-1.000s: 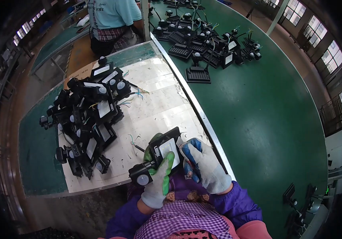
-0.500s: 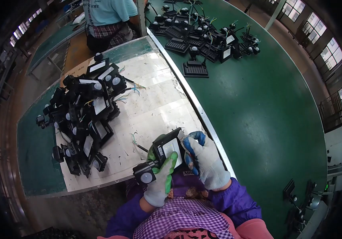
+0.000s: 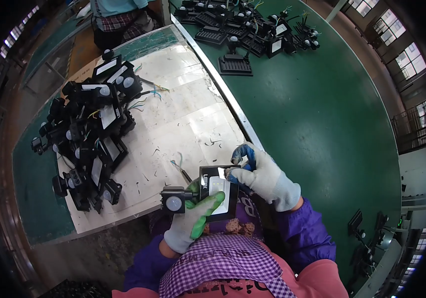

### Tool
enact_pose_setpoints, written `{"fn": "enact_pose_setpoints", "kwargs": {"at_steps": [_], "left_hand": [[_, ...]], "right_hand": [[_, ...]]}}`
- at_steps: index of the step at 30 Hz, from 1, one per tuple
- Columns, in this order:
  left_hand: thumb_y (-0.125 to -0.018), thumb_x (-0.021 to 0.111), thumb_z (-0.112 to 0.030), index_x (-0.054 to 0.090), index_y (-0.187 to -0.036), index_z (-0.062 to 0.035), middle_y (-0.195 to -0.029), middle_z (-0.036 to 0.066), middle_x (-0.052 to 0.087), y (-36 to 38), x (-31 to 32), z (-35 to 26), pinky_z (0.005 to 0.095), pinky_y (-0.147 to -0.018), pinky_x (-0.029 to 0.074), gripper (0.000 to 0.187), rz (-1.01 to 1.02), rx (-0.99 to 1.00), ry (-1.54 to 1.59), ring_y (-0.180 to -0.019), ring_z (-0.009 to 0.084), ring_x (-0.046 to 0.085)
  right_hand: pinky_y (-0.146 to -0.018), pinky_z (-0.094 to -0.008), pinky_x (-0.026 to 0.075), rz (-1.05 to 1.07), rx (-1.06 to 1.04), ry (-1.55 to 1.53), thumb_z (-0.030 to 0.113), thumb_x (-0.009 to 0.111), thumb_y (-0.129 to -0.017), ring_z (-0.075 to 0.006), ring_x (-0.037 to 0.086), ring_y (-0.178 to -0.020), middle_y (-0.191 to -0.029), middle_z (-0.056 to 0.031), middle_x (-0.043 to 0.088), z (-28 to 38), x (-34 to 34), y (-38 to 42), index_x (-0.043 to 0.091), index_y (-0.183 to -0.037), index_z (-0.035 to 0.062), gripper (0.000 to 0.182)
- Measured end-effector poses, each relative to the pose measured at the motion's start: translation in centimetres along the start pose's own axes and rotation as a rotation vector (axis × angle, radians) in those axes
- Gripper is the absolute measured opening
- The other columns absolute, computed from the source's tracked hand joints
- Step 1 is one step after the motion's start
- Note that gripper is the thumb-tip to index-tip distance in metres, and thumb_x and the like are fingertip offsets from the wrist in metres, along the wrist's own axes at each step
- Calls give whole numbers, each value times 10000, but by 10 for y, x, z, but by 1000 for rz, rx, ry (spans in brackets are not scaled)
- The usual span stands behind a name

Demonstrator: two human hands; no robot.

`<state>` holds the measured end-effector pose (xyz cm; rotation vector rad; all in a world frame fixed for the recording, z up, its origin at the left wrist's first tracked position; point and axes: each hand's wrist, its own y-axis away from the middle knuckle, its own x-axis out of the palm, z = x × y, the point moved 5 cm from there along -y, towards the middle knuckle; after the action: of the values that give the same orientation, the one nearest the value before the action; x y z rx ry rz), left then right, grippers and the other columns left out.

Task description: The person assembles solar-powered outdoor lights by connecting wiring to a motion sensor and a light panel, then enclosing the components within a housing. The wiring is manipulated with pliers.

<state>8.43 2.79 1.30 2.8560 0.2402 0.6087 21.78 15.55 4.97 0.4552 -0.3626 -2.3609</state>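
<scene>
My left hand [image 3: 189, 223], in a white glove with green fingertips, grips a black floodlight [image 3: 217, 185] in front of my apron, its thumb lying across the pale front panel. A black motion sensor [image 3: 174, 202] with a white dome sticks out on the lamp's left side, and a cable [image 3: 185, 174] with bare wire ends runs up from behind. At the lamp's upper right corner is my right hand [image 3: 268, 181], gloved in white and blue, with its fingers pinched together. A small pale patch shows at its fingertips; what they hold cannot be made out.
A heap of similar sensor floodlights [image 3: 96, 126] lies on the left of the white-covered table [image 3: 173, 124]. More lie at the far end of the green table [image 3: 317, 114], past a metal edge strip [image 3: 218, 89]. Another person [image 3: 123, 22] is at the upper left.
The floodlight has turned more upright and its front faces me more squarely. My right hand has moved from the lamp's right side to its upper right corner. The view has shifted slightly.
</scene>
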Motion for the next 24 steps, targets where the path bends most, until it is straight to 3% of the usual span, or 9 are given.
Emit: {"fn": "enact_pose_setpoints", "kwargs": {"at_steps": [3,6,10,14,17,20,21,22,24], "left_hand": [[-952,526,-120,621,-1220,-50,-1264,166,552,5,3,-7,361,-983,466,293,28,96,-203,-1155,262,552],[-916,585,-60,496,-1298,-14,-1237,142,564,8,-3,3,331,-988,474,395,124,180,-186,-1132,220,576],[-890,609,-4,403,-1360,9,-1241,153,555,-1,2,7,323,-993,474,514,68,-21,89,-1136,218,581],[-882,606,16,386,-1373,11,-1247,156,548,2,2,11,318,-983,481,538,10,-199,345,-1133,211,582],[-878,604,21,379,-1375,16,-1254,153,542,2,5,9,313,-975,486,546,42,-226,316,-1136,204,579],[-882,600,17,388,-1366,14,-1239,145,551,0,0,3,312,-976,485,528,91,-35,205,-1127,201,583],[-903,631,-96,469,-1306,34,-1182,122,582,5,7,-10,306,-947,494,454,-25,-66,301,-1061,170,603],[-908,628,-104,490,-1284,34,-1186,120,576,2,3,-12,305,-930,502,424,-58,-59,250,-1055,167,601],[-918,623,-121,533,-1238,34,-1194,115,563,-3,-3,-11,302,-897,518,367,-120,-52,154,-1044,160,597]], "right_hand": [[-727,-294,486,-78,2,143,169,685,-825,-160,579,-808,-874,-74,605,13,-3,13,542,-1036,27,292],[-746,-294,489,-60,9,126,164,685,-824,-161,589,-825,-869,-72,605,8,-4,19,543,-1055,28,304],[-763,-299,493,-40,130,56,145,680,-824,-172,615,-829,-938,-101,633,18,-6,16,538,-1138,33,362],[-731,-303,501,46,77,195,162,671,-833,-180,626,-804,-917,-119,642,26,-1,7,514,-1186,33,408],[-726,-300,502,46,162,334,173,688,-820,-187,625,-802,-896,-116,641,47,9,4,521,-1173,28,416],[-717,-305,502,12,142,203,175,704,-802,-190,622,-796,-883,-108,642,51,14,7,543,-1129,16,398],[-693,-305,496,-26,-89,72,150,719,-776,-170,614,-789,-857,-96,643,44,10,6,563,-1086,11,374],[-674,-285,487,-145,-131,-82,96,722,-744,-144,600,-767,-856,-79,637,38,0,9,593,-1002,-8,306],[-677,-258,486,-223,-36,-156,45,720,-716,-123,589,-736,-863,-62,642,39,-19,14,615,-917,-16,235]]}}
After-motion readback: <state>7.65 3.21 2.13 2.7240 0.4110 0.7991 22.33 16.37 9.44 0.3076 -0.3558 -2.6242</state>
